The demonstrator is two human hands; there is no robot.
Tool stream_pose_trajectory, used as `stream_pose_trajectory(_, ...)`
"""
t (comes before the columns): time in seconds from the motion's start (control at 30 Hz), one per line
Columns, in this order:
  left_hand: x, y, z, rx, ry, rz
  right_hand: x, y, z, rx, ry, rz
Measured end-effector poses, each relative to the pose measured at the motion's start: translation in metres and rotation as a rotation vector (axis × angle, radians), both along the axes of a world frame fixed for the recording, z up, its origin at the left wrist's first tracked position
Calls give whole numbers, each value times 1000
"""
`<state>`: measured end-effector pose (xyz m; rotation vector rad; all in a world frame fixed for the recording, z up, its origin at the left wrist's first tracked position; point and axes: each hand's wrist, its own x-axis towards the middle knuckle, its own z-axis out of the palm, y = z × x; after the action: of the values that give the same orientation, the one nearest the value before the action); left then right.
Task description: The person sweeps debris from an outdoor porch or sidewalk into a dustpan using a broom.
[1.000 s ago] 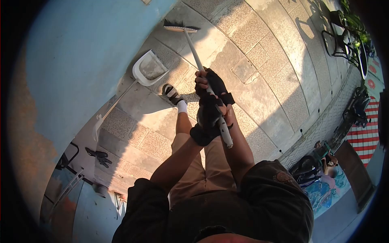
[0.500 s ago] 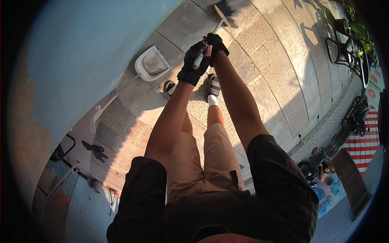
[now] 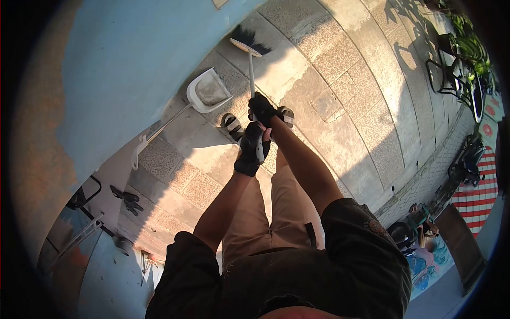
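Observation:
Both my hands wear black fingerless gloves and are wrapped around the handle of a broom (image 3: 252, 74). My right hand (image 3: 264, 109) grips farther along, nearer the broom's head. Closer to my body, my left hand (image 3: 249, 146) is closed on the upper end, which sticks out beside the palm. The broom's dark bristles rest on the paving by the blue wall. A white long-handled dustpan (image 3: 197, 98) lies on the floor left of the broom, its open side facing right and its handle running down-left.
My sandalled feet (image 3: 232, 126) stand just beyond my hands. A blue wall (image 3: 122, 69) runs along the left. On the right are potted plants (image 3: 473, 48), a parked motorbike (image 3: 467, 157) and a red-striped cloth (image 3: 478, 186). A person (image 3: 425, 244) is at lower right.
Both hands have come back toward my body with the broom. Its head has swung left, from the sunlit paving to near the blue wall and the dustpan.

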<state>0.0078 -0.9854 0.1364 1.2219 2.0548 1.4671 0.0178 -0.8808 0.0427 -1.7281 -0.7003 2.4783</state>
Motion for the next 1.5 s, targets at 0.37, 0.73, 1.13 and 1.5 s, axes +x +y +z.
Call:
stream_pose_trajectory(0.37,14,-46,178,111,-92,-712,91,-44,181,1,176,-153)
stream_pose_trajectory(0.73,8,-31,292,169,-282,-873,148,-111,280,-154,915,-578)
stream_pose_trajectory(1.13,82,-65,320,179,-233,-932,221,-155,317,-40,476,-799)
stream_pose_trajectory(1.5,238,-115,365,149,-15,-1193,367,-249,357,441,695,-554)
